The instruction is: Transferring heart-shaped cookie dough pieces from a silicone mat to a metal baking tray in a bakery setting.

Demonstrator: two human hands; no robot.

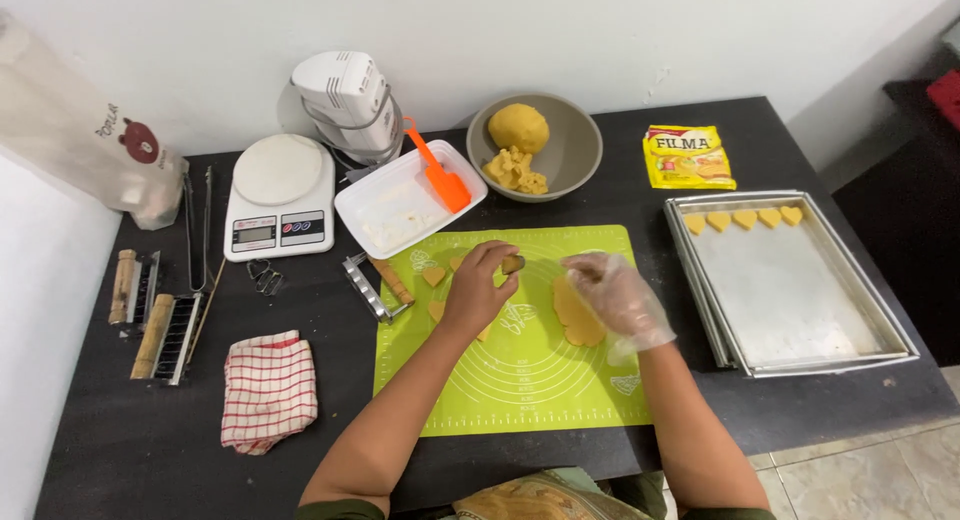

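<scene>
My left hand [478, 288] is bare and pinches a small metal cutter [512, 264] with dough in it, above a green silicone mat [520, 380]. My right hand [618, 298] wears a clear plastic glove and rests its fingers on the flat sheet of yellow dough [577, 320] on the mat. Small heart-shaped dough pieces [434, 276] lie on the mat by my left hand. A metal baking tray [800, 310] to the right holds a row of several dough hearts [743, 219] along its far edge.
A grey bowl [575, 160] with a dough ball stands behind the mat. A white tub with an orange spatula [440, 175], a kitchen scale [279, 195], a hand mixer [348, 105], a yellow packet [687, 157], a checked cloth [268, 390] and comb-like tools [170, 335] lie around.
</scene>
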